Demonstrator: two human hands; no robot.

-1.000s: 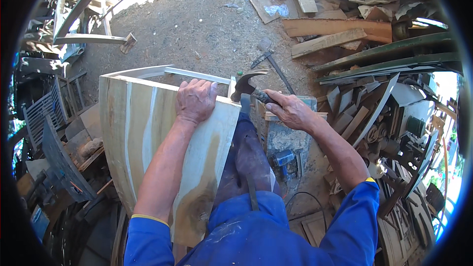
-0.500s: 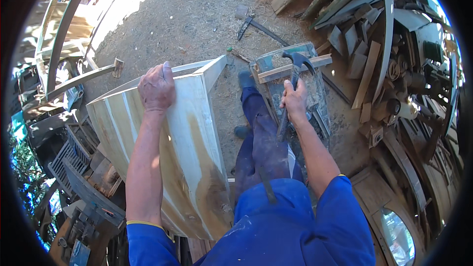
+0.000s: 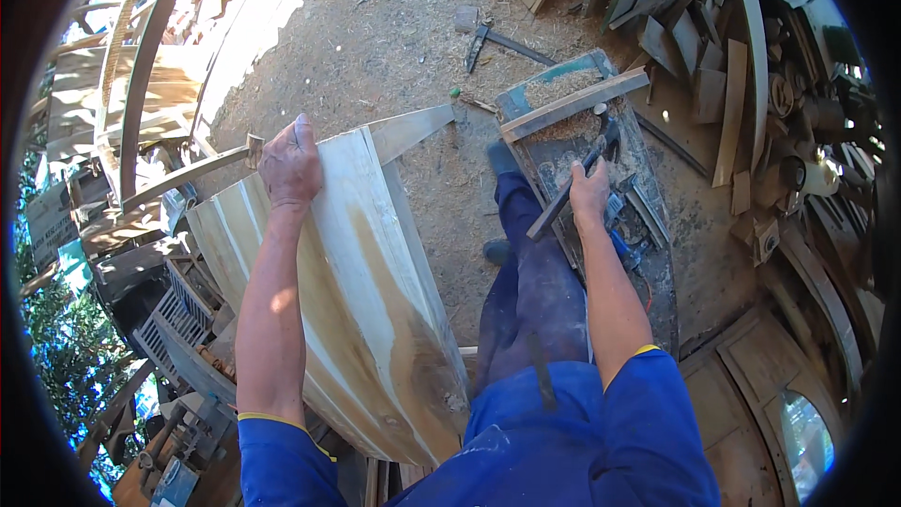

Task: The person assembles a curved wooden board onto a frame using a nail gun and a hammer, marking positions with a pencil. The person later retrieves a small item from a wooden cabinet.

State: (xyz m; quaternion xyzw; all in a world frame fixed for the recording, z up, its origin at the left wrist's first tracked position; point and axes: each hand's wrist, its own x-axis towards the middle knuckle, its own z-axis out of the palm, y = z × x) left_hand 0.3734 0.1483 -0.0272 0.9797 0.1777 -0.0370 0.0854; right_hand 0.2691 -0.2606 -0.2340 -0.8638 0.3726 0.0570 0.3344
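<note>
My left hand (image 3: 289,164) is closed over the far edge of a large wooden box (image 3: 375,272), whose broad streaked plank face lies towards me. A pale end piece (image 3: 413,131) juts out beyond that edge. In my right hand (image 3: 589,192) is a claw hammer (image 3: 552,211), gripped around its handle. The hammer is tilted, its dark head over the low workbench (image 3: 657,272), just on my side of a wooden strip (image 3: 577,105) lying across the bench. Whether the head touches anything there, I cannot tell.
A blue power tool (image 3: 627,249) and metal parts lie on the bench. Beyond it, an adze-like tool (image 3: 481,42) rests on the dusty floor. Wood offcuts (image 3: 732,113) are piled at right, near a wooden door (image 3: 741,385). A slatted crate (image 3: 174,319) and timber stand at left.
The hammer has come down and turned in my right hand, its head now lower over the bench. Under my left hand the box has tipped, hiding its opening. The whole view has shifted slightly.
</note>
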